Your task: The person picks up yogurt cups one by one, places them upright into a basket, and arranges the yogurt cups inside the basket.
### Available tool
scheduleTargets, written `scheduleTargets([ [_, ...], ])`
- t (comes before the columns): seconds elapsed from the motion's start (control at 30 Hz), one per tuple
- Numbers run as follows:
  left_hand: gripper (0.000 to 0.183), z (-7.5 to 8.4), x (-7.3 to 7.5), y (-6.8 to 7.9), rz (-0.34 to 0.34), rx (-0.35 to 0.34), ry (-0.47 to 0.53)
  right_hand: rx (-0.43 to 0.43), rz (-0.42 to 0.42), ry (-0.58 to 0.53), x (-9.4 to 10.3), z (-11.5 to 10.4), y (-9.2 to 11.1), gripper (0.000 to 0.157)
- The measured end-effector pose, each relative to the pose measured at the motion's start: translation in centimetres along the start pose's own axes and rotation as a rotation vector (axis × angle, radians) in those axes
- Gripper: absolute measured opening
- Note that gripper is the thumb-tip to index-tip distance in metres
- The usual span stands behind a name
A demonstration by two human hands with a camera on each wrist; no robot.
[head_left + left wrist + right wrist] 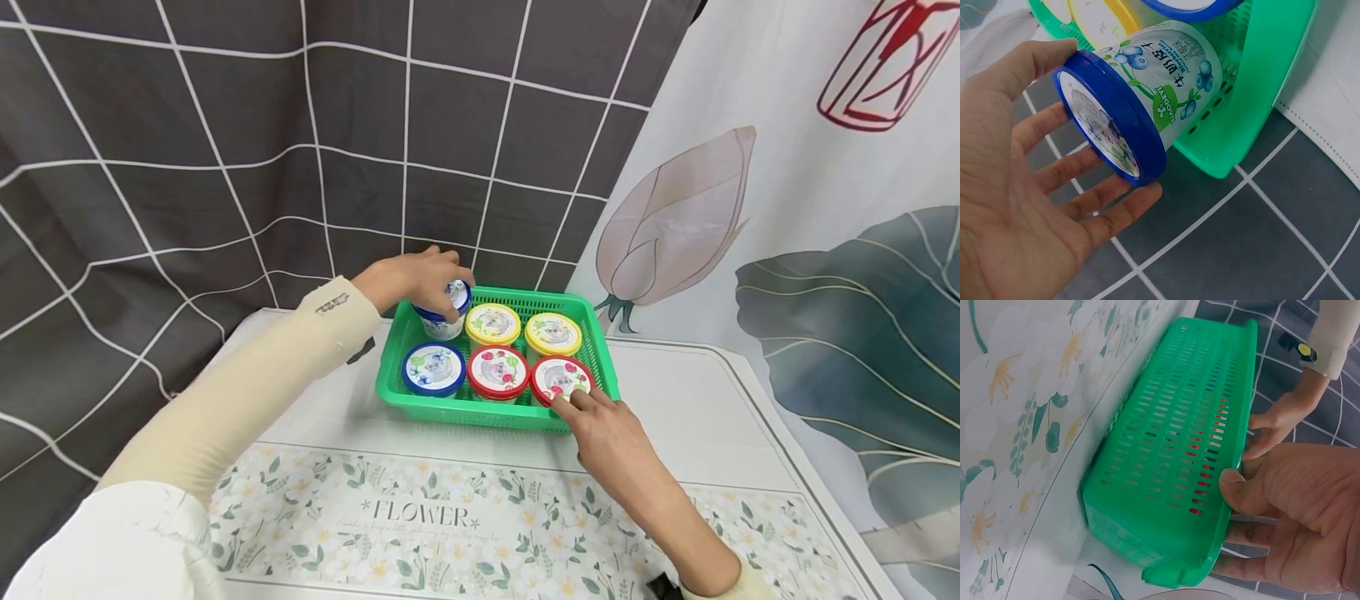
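At the back left of a green plastic basket (386, 379), my left hand (423, 279) grips a tub with a blue lid (457, 296) by the lid's rim. In the left wrist view, the tub (1172, 81) shows printed blueberries, and my left hand (1041, 162) has thumb and fingers around the lid. The tub stands higher than its neighbours. My right hand (611, 433) holds the basket's front right rim, beside a red-lidded tub (558, 379). In the right wrist view, the thumb of my right hand (1297, 512) presses on the basket's rim (1244, 425).
Also in the basket are another blue-lidded tub (433, 369), another red-lidded tub (498, 372) and two yellow-lidded tubs (492, 323). It stands on a white table with a flower-printed mat (420, 517). A dark grid-patterned curtain (360, 192) hangs right behind.
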State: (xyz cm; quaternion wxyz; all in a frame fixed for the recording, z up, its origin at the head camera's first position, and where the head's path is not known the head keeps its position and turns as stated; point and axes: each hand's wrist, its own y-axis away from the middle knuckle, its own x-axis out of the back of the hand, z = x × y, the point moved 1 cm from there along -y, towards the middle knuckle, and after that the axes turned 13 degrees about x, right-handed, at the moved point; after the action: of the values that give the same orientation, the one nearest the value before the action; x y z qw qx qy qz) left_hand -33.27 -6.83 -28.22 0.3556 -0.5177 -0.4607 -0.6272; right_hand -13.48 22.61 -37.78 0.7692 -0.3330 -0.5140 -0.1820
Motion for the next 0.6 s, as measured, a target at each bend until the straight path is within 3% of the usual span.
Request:
scheduleTargets([
  [0.6,0.077,0.4,-1.9,-0.5,-0.060,-0.020,0.033,-0.004,-0.005,0.008,0.0,-0.1,-0.1,0.047],
])
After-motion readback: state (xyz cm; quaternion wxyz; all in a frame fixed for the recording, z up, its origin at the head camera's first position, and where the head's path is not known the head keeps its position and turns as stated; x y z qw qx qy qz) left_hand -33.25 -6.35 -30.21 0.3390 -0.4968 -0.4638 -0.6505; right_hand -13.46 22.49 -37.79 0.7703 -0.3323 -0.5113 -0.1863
